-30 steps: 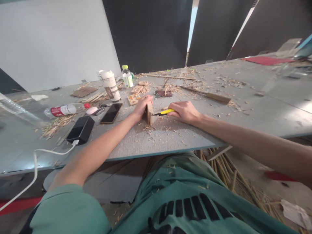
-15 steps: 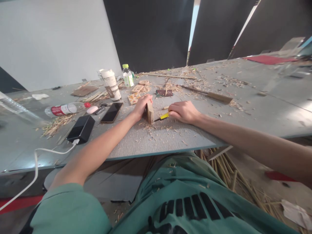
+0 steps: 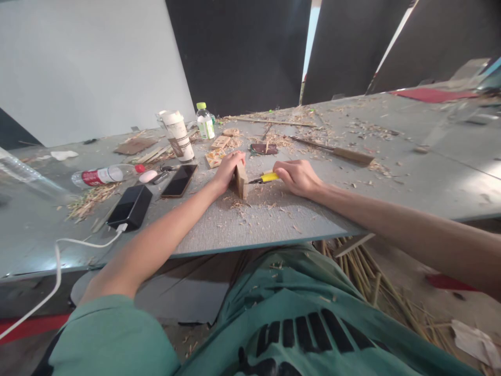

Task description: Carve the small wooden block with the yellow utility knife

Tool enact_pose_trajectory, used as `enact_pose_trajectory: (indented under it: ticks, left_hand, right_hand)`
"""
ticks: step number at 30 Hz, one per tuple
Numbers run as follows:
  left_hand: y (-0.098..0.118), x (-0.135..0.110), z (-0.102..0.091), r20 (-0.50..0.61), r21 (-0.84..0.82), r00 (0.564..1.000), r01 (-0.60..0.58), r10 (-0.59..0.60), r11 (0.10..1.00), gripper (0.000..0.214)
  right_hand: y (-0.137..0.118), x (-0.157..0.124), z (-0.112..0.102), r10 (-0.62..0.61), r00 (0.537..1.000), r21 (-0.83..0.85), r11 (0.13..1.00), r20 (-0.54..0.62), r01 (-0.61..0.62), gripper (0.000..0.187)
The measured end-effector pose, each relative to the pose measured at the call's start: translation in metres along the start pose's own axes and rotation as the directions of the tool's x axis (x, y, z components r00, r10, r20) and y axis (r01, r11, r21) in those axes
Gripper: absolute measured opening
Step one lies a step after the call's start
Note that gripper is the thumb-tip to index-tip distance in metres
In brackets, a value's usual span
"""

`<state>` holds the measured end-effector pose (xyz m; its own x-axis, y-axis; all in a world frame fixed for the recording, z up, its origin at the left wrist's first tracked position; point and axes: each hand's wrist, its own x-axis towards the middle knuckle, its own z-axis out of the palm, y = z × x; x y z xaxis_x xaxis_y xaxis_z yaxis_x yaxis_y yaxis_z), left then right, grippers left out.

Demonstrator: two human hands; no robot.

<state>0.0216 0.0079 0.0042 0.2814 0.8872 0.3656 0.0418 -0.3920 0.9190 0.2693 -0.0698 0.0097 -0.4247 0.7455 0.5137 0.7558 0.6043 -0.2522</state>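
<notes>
Well, the fingers of the right hand (image 3: 297, 176) are wrapped round a yellow knife (image 3: 269, 177), its dark end aimed across at the wood. Those of the left hand (image 3: 230, 169) grasp a wooden block (image 3: 241, 183) near its top, though I cannot see the thumb from here. The block stands on edge between the hands, leaning a little, its foot down on the bench (image 3: 250, 237).

What has just changed is the knife: half a second ago it slanted down to the foot of the block; now it sits higher and flatter, at the middle of the near edge — whether quite touching, I can't tell. The block has hardly shifted. To my eye that puts the blade in place for another cut, with the wood kept steady and the paring unfinished.

Pale shavings (image 3: 238, 205) lie round the block's foot. Further out, a phone (image 3: 180, 181) lies to the left of the block — beyond the left forearm — with a black device (image 3: 130, 207) nearer the bench's edge. A paper cup (image 3: 180, 138) and a green-capped bottle (image 3: 205, 125) stand behind, and a wooden-handled tool (image 3: 352, 155) lies off to the right.
</notes>
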Motion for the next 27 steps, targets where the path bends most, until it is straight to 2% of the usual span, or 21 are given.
enact_pose_trajectory:
  ticks: [14, 27]
  left_hand:
    - [-0.0038, 0.0024, 0.0057, -0.007, -0.020, 1.000, -0.002, 0.002, 1.000, 0.037]
    - [-0.0092, 0.0059, 0.0058, -0.014, -0.078, 0.999, 0.041, -0.043, 0.996, 0.034]
  right_hand:
    - [-0.0018, 0.0057, 0.0056, 0.196, 0.974, 0.014, 0.980, 0.117, -0.199, 0.058]
    - [-0.0013, 0.0083, 0.0048, 0.220, 0.961, -0.042, 0.975, 0.166, -0.217, 0.067]
